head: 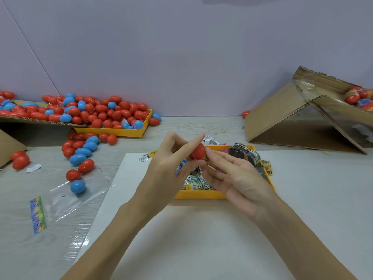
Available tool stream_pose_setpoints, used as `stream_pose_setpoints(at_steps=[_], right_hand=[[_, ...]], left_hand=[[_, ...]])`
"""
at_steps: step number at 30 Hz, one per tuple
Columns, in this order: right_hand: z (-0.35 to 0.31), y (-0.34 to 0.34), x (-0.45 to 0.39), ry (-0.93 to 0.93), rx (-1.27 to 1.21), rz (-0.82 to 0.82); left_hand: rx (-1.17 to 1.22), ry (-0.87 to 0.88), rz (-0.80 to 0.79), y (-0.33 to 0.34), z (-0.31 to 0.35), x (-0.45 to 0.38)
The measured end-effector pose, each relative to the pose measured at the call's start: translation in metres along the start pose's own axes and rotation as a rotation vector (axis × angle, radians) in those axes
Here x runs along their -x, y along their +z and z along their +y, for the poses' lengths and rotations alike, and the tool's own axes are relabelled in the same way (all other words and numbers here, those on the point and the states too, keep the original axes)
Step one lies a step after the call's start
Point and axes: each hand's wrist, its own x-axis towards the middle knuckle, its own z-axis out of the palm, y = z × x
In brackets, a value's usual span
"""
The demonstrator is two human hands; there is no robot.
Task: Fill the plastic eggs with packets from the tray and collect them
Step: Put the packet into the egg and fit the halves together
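Hands meet at the centre, above the near yellow tray (198, 194). The left hand (171, 166) pinches a red plastic egg (198, 151) between thumb and curled fingers; only the egg's upper part shows, the rest hidden behind those fingers. The right hand (234, 176) lies palm up just beside it, fingers nearly straight, their tips touching the egg's lower edge; whether they hold a packet there is hard to make out.

Printed packets (196, 181) fill the near tray, largely covered by both hands, and a dark banded bundle of packets (243, 153) sits at its far right corner. The tray rests on a white sheet (201, 239) on the table (30, 249).

At far left a second yellow tray (119, 131) is heaped with red and blue eggs (101, 113), which spill onto a cardboard flap (30, 120) and the table in front. One blue egg (77, 186) lies on a clear plastic bag (76, 199), near a colourful printed strip (38, 215).

At far right stands a tipped cardboard box (282, 118), cut off by the frame edge, with a few eggs (359, 99) barely visible in it.
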Motion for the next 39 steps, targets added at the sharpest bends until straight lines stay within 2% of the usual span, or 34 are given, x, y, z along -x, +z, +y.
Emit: stream_pose_setpoints(at_steps=[6, 23, 33, 39], right_hand=[[-0.002, 0.002, 0.0, 0.08, -0.087, -0.033], [-0.003, 0.003, 0.002, 0.046, -0.056, -0.038], [0.0, -0.001, -0.001, 0.003, -0.066, 0.01], [-0.002, 0.0, -0.002, -0.063, -0.03, 0.061]], left_hand=[[0.008, 0.003, -0.009, 0.002, -0.004, 0.002], [-0.102, 0.116, 0.127, 0.0, -0.003, 0.004], [0.128, -0.042, 0.178, -0.002, 0.002, -0.001], [0.246, -0.139, 0.146, -0.005, 0.006, -0.002]])
